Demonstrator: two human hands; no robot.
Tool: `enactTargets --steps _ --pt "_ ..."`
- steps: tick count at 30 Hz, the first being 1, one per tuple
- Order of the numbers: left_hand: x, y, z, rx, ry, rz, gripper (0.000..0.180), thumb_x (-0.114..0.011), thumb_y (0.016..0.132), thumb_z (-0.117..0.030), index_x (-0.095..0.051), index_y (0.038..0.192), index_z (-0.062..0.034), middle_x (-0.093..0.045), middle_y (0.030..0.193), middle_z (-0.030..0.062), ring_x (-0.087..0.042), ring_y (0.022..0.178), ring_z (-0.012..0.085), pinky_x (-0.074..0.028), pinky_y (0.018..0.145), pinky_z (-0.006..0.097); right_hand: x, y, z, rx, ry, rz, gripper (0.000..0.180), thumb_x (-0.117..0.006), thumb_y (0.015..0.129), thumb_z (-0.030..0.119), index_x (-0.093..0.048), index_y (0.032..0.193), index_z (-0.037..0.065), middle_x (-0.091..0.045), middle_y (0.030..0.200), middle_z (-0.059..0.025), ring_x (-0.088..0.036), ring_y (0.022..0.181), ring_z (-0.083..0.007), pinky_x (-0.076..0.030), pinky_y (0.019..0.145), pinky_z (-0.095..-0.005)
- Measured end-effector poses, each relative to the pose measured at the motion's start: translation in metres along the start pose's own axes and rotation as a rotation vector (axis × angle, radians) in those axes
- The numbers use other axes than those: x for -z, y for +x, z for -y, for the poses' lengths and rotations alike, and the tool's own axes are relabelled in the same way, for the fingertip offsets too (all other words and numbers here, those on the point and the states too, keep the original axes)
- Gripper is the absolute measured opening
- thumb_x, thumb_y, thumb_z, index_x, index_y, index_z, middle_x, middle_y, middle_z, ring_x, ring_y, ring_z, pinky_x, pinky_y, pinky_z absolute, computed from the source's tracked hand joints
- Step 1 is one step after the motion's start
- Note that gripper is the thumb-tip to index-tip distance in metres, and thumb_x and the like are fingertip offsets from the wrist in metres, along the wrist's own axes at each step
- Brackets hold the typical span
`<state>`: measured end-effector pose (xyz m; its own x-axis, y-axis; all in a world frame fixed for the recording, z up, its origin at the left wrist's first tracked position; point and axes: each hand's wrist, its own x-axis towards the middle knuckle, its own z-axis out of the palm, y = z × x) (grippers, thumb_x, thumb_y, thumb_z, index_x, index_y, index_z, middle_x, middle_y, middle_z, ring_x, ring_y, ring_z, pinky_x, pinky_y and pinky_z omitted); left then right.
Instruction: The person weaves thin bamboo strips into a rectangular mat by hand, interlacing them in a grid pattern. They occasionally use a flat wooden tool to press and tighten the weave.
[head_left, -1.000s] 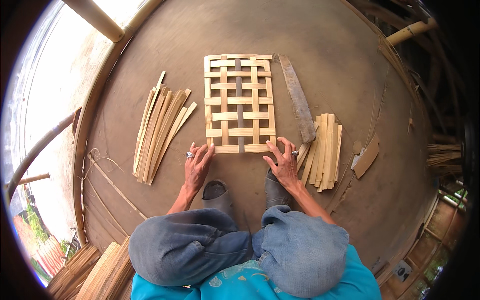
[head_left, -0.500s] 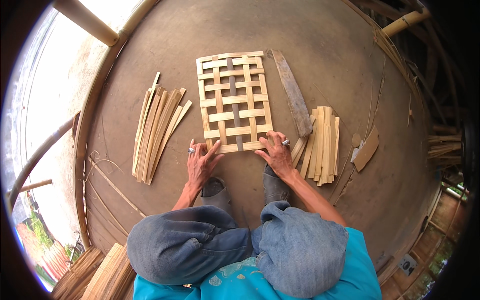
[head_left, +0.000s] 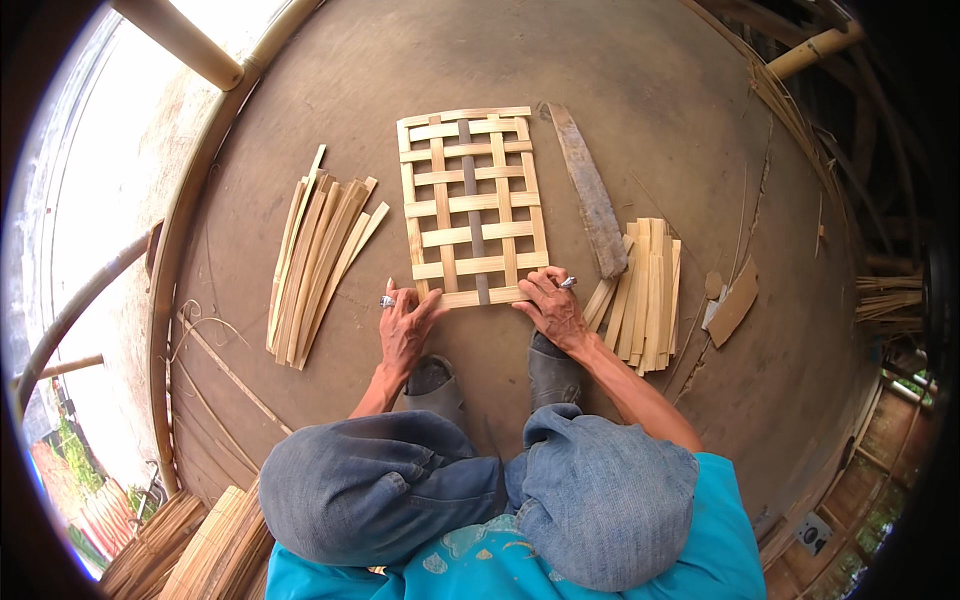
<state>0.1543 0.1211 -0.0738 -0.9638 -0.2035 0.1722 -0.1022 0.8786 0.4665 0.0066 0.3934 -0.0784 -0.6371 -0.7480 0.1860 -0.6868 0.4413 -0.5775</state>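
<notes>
A woven lattice of pale bamboo strips [head_left: 437,205], with one dark grey strip [head_left: 473,185] running up its middle, lies flat on the brown floor in front of my feet. At its near left corner my left hand [head_left: 404,325] has its thumb and fingers bent onto the edge, gripping it. My right hand [head_left: 555,308] is curled over the near right corner in the same way. Both hands wear a ring. The undersides of the fingers are hidden. To the right of the lattice lies a long, flat, weathered wooden stick [head_left: 588,190].
Loose bundles of bamboo strips lie left [head_left: 318,265] and right [head_left: 645,295] of the lattice. A brown cardboard piece [head_left: 735,303] is farther right. More strips [head_left: 215,550] are piled at the lower left. A bamboo rail [head_left: 178,260] edges the floor on the left.
My fingers have curled in more tightly at the lattice's two near corners, the right hand's most plainly. The whole scene has shifted very slightly in view; the lattice stays flat.
</notes>
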Motion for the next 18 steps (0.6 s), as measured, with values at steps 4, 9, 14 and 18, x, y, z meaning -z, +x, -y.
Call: enactTargets --steps 4,9,14,18 --pt "-0.0011 -0.0017 0.0008 0.009 -0.021 -0.006 0.039 -0.086 0.081 -0.026 -0.079 0.119 -0.0174 -0.055 0.09 0.0054 -0.061 0.086 0.024 -0.037 0.123 0.055 0.0016 0.0006 0.002 -0.017 0.031 0.002 0.032 -0.081 0.086 0.019 -0.066 0.112 0.007 -0.063 0.115 -0.0074 -0.054 0.117 -0.0316 -0.047 0.101 -0.0425" --pt "-0.0007 -0.0017 0.0009 -0.003 -0.016 -0.009 0.041 -0.086 0.081 -0.025 -0.079 0.12 -0.0169 -0.055 0.09 0.0057 -0.06 0.085 0.0241 -0.037 0.123 0.055 0.0014 -0.0004 0.0011 -0.038 0.015 -0.003 0.034 -0.083 0.084 0.019 -0.066 0.112 0.008 -0.062 0.116 -0.0076 -0.054 0.117 -0.0321 -0.049 0.099 -0.0424" --pt "0.0058 -0.0022 -0.0017 0.021 -0.014 0.007 0.041 -0.086 0.081 -0.024 -0.079 0.121 -0.0164 -0.055 0.089 0.0056 -0.061 0.085 0.0245 -0.037 0.123 0.054 -0.0013 -0.0003 0.0058 -0.05 -0.011 -0.046 0.038 -0.086 0.082 0.021 -0.067 0.113 0.009 -0.061 0.115 -0.0079 -0.055 0.116 -0.0321 -0.052 0.097 -0.042" --pt "-0.0007 -0.001 -0.002 0.008 -0.044 0.019 0.04 -0.084 0.083 -0.025 -0.077 0.121 -0.0177 -0.055 0.091 0.0071 -0.062 0.091 0.0283 -0.039 0.121 0.057 0.0003 -0.0052 0.0024 -0.08 -0.069 -0.038 0.039 -0.087 0.081 0.024 -0.068 0.112 0.011 -0.061 0.113 -0.0063 -0.056 0.115 -0.0307 -0.053 0.096 -0.0425"
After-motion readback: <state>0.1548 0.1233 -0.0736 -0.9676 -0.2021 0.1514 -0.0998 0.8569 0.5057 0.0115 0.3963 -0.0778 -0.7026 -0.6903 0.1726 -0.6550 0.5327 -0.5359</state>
